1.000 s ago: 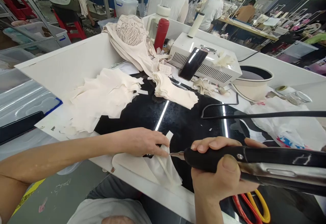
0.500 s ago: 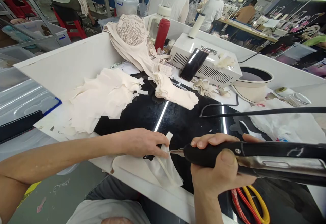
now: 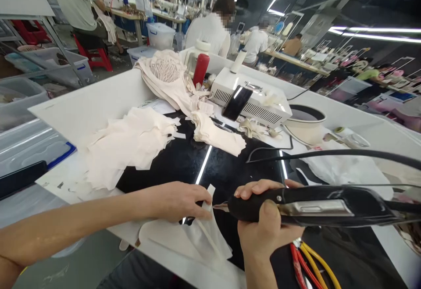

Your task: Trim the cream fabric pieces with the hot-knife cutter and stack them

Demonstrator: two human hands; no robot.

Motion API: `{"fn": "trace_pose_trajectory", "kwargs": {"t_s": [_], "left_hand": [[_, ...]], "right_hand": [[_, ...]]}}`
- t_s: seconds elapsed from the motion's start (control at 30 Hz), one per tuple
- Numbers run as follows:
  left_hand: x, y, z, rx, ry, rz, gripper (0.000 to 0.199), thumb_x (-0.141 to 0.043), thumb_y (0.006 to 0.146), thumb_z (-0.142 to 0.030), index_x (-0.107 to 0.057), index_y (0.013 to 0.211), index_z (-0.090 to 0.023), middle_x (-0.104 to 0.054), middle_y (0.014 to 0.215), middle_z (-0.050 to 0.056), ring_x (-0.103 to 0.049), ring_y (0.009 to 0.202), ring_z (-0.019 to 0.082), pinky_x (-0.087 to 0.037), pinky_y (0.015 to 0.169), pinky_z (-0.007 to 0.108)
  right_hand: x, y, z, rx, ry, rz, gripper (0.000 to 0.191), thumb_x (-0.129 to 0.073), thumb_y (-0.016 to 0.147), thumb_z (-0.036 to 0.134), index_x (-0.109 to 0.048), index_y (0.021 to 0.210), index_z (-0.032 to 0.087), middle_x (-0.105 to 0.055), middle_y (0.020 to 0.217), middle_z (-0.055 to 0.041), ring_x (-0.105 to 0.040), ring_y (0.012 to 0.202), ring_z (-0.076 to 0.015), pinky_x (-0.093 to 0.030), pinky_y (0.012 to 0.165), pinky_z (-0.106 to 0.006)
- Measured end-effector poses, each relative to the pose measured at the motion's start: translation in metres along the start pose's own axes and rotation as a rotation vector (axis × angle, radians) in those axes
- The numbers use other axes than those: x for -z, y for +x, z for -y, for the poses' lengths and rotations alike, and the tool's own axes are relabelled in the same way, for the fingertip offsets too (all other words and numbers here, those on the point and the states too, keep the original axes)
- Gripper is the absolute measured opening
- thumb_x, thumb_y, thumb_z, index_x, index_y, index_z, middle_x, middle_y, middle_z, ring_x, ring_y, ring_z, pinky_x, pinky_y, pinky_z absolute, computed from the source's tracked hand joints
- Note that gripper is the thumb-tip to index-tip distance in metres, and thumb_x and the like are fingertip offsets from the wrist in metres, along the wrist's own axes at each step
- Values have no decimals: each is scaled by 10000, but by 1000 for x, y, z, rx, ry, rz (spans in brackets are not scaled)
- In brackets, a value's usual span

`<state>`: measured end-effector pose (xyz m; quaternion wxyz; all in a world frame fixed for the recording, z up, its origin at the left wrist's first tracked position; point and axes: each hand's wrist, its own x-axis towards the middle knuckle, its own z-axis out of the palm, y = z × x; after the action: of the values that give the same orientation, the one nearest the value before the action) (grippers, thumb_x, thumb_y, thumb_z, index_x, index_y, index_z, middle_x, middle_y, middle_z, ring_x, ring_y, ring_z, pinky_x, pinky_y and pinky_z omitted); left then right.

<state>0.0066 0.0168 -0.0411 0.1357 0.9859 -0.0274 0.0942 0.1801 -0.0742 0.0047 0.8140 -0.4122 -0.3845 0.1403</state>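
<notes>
My left hand (image 3: pixel 189 202) pinches the upper part of a thin white fabric piece (image 3: pixel 210 236), which lies over the front edge of the black work surface (image 3: pixel 164 162). My right hand (image 3: pixel 268 219) is wrapped round a black corded hand tool (image 3: pixel 309 205). Its narrow metal tip points left, close beside the fabric and my left fingertips; whether it touches the cloth I cannot tell. A spread pile of cream fabric pieces (image 3: pixel 128 144) lies at the left, and a neater cream stack (image 3: pixel 217 135) sits behind my hands.
Red-and-yellow-handled tools (image 3: pixel 305 258) lie below the black tool. At the back stand a white vented box (image 3: pixel 253 96), a phone (image 3: pixel 237 102), a red bottle (image 3: pixel 201 69) and beige garments (image 3: pixel 167 76). A plastic bag (image 3: pixel 348 170) is at the right. Other people sit beyond.
The view has tilted up, showing more of the room. Both hands keep their holds; the black tool has turned a little and its tip stays by the fabric.
</notes>
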Motion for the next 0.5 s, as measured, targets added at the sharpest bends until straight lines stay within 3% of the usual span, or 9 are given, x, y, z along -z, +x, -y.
{"fn": "trace_pose_trajectory", "kwargs": {"t_s": [0.1, 0.2, 0.3, 0.43, 0.5], "left_hand": [[-2, 7, -6, 72, 54, -48, 384, -655, 968, -60, -663, 1308, -237, -689, 1246, 54, -670, 1071, 184, -530, 768, 259], [-6, 20, -14, 144, 169, -94, 129, -686, 1022, -250, -674, 1129, -180, -691, 970, 32, -664, 889, 195, -517, 742, 301], [-15, 32, -19, 103, 229, -135, 221, -730, 1008, -370, -644, 976, -169, -685, 966, 21, -657, 927, 189, -522, 837, 303], [-38, 39, -18, 34, 274, -201, 234, -710, 1021, -354, -623, 889, -182, -672, 896, 4, -648, 906, 165, -522, 824, 284], [-52, 39, -13, 27, 304, -253, 207, -675, 1016, -246, -610, 826, -194, -651, 821, 10, -635, 836, 164, -526, 775, 281]], "right_hand": [[6, 0, 1, -33, -25, -17, 419, -771, 828, 207, -567, 1191, 252, -671, 787, 56, -635, 611, -146, -595, 586, -333], [14, 2, 0, -47, -79, -54, 443, -806, 822, 205, -564, 1190, 250, -698, 798, 55, -659, 626, -144, -614, 644, -345], [26, 9, -1, -55, -178, -93, 490, -823, 831, 253, -558, 1243, 251, -724, 832, 46, -684, 675, -143, -605, 703, -321], [64, 14, -1, -17, -464, -170, 558, -821, 838, 362, -586, 1319, 206, -747, 1129, -79, -730, 947, -224, -611, 791, -352], [93, 8, -2, 92, -549, -268, 615, -845, 816, 357, -576, 1350, 216, -736, 1111, -98, -727, 966, -271, -620, 786, -397]]}}
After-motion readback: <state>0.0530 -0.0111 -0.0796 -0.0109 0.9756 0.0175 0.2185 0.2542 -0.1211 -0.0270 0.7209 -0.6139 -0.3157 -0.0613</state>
